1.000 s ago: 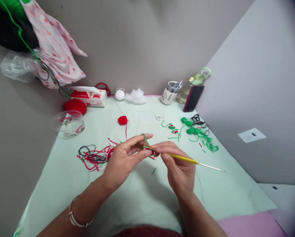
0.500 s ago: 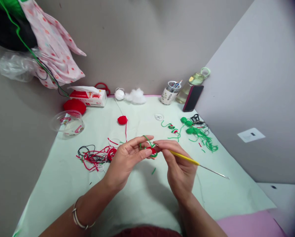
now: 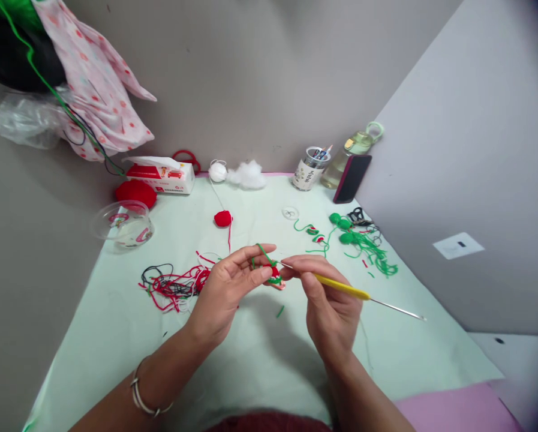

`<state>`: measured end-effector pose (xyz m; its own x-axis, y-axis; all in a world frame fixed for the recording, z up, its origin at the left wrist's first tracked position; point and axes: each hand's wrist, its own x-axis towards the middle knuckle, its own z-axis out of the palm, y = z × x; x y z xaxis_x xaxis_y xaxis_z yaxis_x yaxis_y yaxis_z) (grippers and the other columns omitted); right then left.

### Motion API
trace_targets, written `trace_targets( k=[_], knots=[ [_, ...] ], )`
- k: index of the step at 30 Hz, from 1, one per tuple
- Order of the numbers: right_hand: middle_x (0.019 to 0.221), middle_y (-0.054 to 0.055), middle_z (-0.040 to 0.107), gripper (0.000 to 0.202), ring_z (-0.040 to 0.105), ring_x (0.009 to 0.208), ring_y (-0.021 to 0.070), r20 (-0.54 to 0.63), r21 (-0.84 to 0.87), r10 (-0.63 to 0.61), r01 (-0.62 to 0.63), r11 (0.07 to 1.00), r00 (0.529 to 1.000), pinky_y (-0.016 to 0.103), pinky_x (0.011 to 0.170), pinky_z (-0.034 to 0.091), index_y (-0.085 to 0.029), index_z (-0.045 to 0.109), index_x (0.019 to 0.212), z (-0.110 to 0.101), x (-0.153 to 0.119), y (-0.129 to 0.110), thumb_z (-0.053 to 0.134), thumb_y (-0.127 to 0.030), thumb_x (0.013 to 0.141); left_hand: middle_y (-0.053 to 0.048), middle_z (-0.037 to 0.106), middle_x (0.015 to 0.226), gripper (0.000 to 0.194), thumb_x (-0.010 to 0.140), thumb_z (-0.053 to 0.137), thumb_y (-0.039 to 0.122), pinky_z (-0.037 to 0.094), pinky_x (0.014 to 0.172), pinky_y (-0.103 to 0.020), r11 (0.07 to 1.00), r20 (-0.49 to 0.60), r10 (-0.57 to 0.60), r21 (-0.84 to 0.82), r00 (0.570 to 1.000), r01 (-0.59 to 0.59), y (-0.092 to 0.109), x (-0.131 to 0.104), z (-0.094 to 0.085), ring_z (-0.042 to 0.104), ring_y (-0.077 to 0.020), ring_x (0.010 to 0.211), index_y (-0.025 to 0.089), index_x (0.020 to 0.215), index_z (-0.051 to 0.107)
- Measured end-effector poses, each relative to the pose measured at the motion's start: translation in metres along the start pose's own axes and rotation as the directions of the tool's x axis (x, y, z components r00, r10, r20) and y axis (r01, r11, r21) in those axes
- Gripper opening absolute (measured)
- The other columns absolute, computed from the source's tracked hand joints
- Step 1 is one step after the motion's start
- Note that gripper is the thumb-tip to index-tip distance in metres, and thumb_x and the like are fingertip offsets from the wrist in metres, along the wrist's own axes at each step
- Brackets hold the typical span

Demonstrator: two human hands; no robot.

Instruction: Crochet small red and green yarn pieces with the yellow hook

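Observation:
Between thumb and fingers, my left hand (image 3: 226, 288) pinches a small crochet piece (image 3: 275, 276) in red, white and green. Green yarn (image 3: 265, 253) runs over its raised index finger. My right hand (image 3: 331, 300) grips a crochet hook (image 3: 343, 287) with a yellow handle like a pen. One metal end of the hook meets the green yarn at the piece's top edge; the other points out to the lower right. Part of the piece is hidden behind my left fingers.
Tangled red, black and white yarn (image 3: 174, 288) lies left of my hands, and a red yarn ball (image 3: 222, 219) beyond them. Green yarn balls (image 3: 346, 238) sit to the right. At the back stand a tissue box (image 3: 179, 179), pen holder (image 3: 311, 171), bottle (image 3: 338, 165) and phone (image 3: 352, 180).
My right hand and the hook have shifted slightly right and down. The crochet piece has tilted a little in my left hand, and the green yarn over the finger looks straighter.

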<state>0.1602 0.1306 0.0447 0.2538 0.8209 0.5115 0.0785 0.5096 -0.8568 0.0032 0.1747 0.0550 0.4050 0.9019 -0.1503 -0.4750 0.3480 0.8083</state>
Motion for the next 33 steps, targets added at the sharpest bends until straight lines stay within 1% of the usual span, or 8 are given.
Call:
trace_targets(
  k=[7,10,14,19,22,26,30,33],
  knots=[
    [0.103,0.004,0.08,0.023,0.075,0.099,0.0189,0.02,-0.012,0.002,-0.002,1.0,1.0,0.032,0.076,0.065,-0.03,0.083,0.109,0.0001,0.0003,-0.0009,0.064,-0.019,0.105,-0.002,0.076,0.092,0.034,0.081,0.093,0.028,0.06,0.087,-0.029,1.0,0.006,-0.007,0.013,1.0,0.007,0.0002,-0.0017,-0.0003,0.074,-0.0162,0.087,0.025,0.114,0.086],
    [0.103,0.005,0.08,0.022,0.075,0.096,0.0202,0.014,-0.015,0.016,-0.016,1.0,1.0,0.034,0.074,0.065,-0.03,0.083,0.108,0.0005,0.0001,-0.0016,0.064,-0.02,0.104,-0.002,0.075,0.091,0.031,0.082,0.092,0.027,0.06,0.086,-0.029,1.0,-0.002,-0.019,-0.001,1.0,0.019,0.0016,-0.0018,0.0004,0.074,-0.0161,0.086,0.024,0.112,0.085],
    [0.102,0.005,0.079,0.021,0.074,0.088,0.0189,-0.015,0.015,0.038,-0.038,0.999,0.999,0.035,0.073,0.064,-0.029,0.082,0.109,0.0003,-0.0012,-0.0006,0.063,-0.021,0.105,-0.002,0.075,0.089,0.022,0.083,0.09,0.026,0.06,0.085,-0.031,1.0,-0.015,-0.005,0.0,1.0,0.005,0.0036,-0.0011,0.0013,0.074,-0.0166,0.082,0.022,0.103,0.084],
    [0.098,0.006,0.077,0.023,0.073,0.087,0.0201,-0.069,0.015,-0.022,0.023,1.0,0.997,0.037,0.072,0.063,-0.026,0.081,0.108,0.0001,-0.0027,0.0003,0.059,-0.022,0.107,0.0,0.072,0.085,0.02,0.08,0.091,0.025,0.058,0.083,-0.031,1.0,-0.035,0.011,0.013,0.999,-0.011,0.0042,-0.0002,0.0026,0.071,-0.0154,0.076,0.021,0.098,0.082],
    [0.099,0.006,0.078,0.023,0.073,0.091,0.0199,-0.045,0.027,-0.046,0.048,0.998,0.998,0.035,0.073,0.064,-0.026,0.081,0.108,0.0004,-0.0029,-0.0007,0.058,-0.02,0.107,0.001,0.07,0.085,0.02,0.08,0.091,0.026,0.058,0.082,-0.031,1.0,-0.036,0.016,0.016,0.999,-0.016,0.0041,-0.0007,0.0031,0.07,-0.015,0.076,0.021,0.098,0.082],
    [0.099,0.006,0.078,0.023,0.074,0.09,0.0207,-0.017,-0.004,-0.024,0.024,1.0,1.0,0.036,0.072,0.065,-0.026,0.081,0.107,0.0,-0.0032,-0.0024,0.058,-0.021,0.107,0.001,0.071,0.086,0.019,0.081,0.091,0.025,0.058,0.081,-0.03,1.0,-0.027,0.021,0.016,0.999,-0.02,0.0037,-0.0012,0.0025,0.069,-0.0142,0.076,0.022,0.098,0.083],
    [0.099,0.007,0.078,0.022,0.074,0.088,0.0209,-0.016,-0.027,0.013,-0.013,1.0,1.0,0.037,0.072,0.065,-0.025,0.08,0.105,-0.0006,-0.0034,-0.0031,0.059,-0.023,0.107,0.001,0.071,0.085,0.018,0.082,0.09,0.024,0.058,0.08,-0.028,0.999,-0.012,0.029,0.013,1.0,-0.029,0.0036,-0.0008,0.0016,0.07,-0.0144,0.077,0.022,0.099,0.083],
    [0.098,0.007,0.078,0.021,0.074,0.086,0.0212,-0.033,-0.03,0.014,-0.015,0.999,0.999,0.038,0.07,0.065,-0.025,0.08,0.104,-0.0002,-0.0032,-0.0032,0.059,-0.023,0.106,0.0,0.071,0.085,0.018,0.082,0.09,0.024,0.058,0.08,-0.029,0.999,-0.02,0.037,0.021,0.999,-0.037,0.0033,-0.0007,0.0009,0.071,-0.0151,0.077,0.022,0.099,0.083]
  ],
)
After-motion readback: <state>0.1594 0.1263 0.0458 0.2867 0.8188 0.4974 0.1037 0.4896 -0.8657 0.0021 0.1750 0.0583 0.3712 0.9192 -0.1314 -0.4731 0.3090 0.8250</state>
